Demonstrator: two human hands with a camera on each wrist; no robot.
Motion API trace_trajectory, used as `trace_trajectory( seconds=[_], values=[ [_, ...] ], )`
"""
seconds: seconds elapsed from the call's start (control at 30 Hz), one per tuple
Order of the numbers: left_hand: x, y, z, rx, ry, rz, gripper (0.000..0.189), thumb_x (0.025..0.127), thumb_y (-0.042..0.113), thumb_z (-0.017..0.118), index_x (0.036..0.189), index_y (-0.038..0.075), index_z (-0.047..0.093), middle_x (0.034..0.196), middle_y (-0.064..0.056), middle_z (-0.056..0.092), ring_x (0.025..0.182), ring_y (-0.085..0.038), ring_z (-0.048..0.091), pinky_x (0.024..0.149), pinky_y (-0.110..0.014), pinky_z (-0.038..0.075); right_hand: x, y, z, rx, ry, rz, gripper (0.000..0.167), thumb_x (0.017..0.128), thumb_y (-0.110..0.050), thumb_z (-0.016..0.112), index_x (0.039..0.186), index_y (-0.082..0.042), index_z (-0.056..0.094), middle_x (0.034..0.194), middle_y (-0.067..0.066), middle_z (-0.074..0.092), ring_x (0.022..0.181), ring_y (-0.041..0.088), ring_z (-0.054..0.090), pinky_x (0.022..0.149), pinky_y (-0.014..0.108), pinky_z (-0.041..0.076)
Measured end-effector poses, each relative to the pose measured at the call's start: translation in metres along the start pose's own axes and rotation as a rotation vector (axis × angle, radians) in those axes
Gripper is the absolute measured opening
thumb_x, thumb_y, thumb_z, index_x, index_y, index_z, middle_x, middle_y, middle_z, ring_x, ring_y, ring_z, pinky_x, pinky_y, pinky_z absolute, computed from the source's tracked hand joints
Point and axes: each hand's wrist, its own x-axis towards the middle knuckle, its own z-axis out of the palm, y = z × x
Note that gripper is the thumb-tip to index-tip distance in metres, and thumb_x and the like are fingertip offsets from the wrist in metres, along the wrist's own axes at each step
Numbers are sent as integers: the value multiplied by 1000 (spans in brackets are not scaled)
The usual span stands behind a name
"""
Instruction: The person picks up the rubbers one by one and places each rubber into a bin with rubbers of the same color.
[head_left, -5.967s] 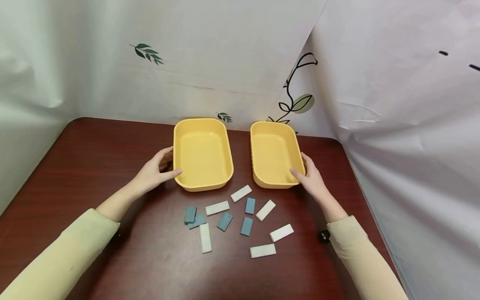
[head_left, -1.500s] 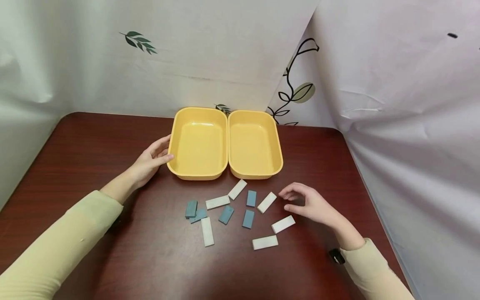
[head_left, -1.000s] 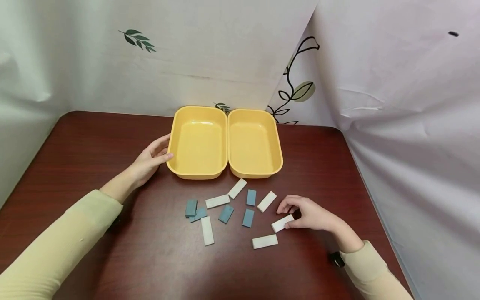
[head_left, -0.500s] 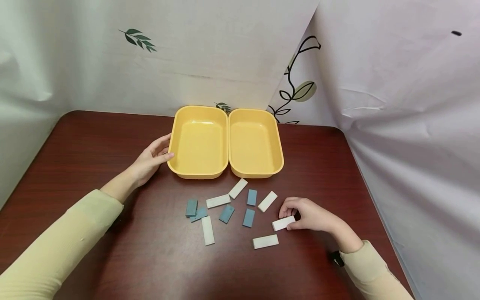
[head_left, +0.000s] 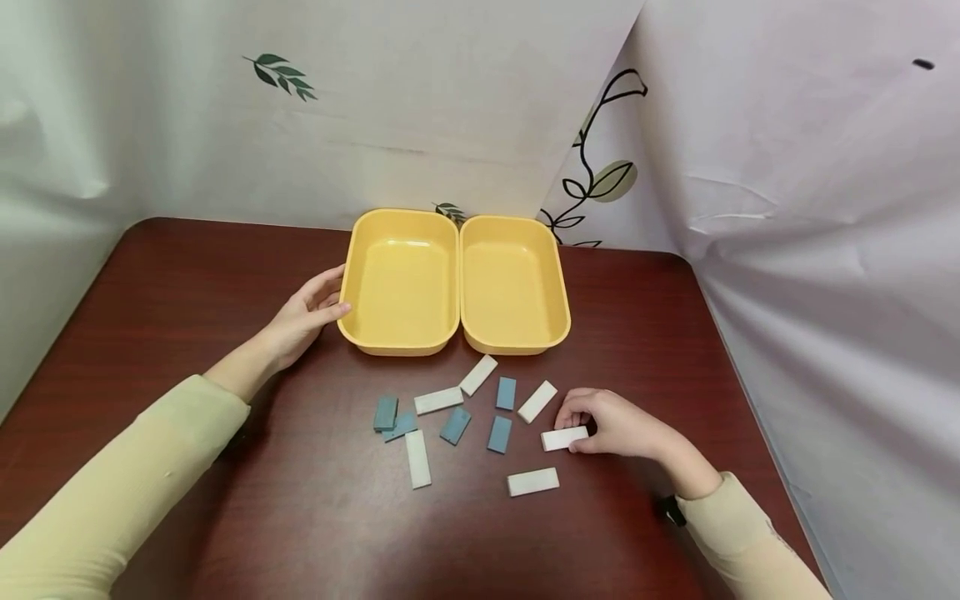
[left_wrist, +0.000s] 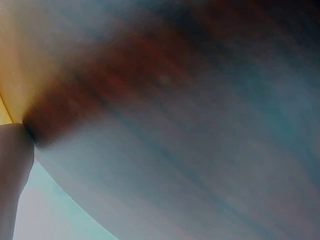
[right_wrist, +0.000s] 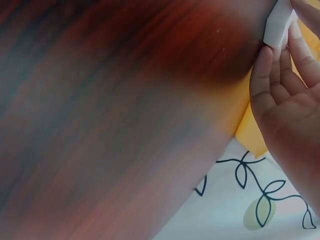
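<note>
Slightly turned since earlier: white block, one end pinched by right hand

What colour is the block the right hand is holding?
White. The block shows best in the head view.

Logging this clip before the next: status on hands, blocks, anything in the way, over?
Left hand grips left yellow tray. Right hand pinches a white block. Second white block lies between that and right yellow tray.
</note>
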Motion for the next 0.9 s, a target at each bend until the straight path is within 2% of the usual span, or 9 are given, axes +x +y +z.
trace_trajectory(
  seconds=[0.2, 0.4, 0.9],
  values=[
    [2, 2, 0, 3, 2, -10, 71, 110, 11, 58, 171, 19, 23, 167, -7, 34, 132, 1, 50, 104, -12, 41, 4, -4, -1, -24, 18, 3, 26, 81, 0, 87, 94, -18, 73, 93, -8, 67, 86, 7, 61, 79, 24, 55],
    [0, 1, -1, 12, 0, -26, 71, 110, 12, 58, 171, 20, 21, 171, -11, 28, 133, 1, 49, 104, -12, 41, 9, -6, -1, -18, -2, 27, 30, 80, -1, 90, 97, -18, 73, 92, -8, 65, 85, 6, 59, 78, 23, 53],
    [0, 0, -1, -1, -3, -21, 71, 110, 13, 58, 171, 19, 21, 171, -13, 27, 132, 3, 50, 104, -11, 42, 18, -13, -12, -10, -70, -31, 30, 80, 3, 89, 91, -17, 70, 83, -5, 60, 77, 8, 55, 69, 21, 49]
  ],
)
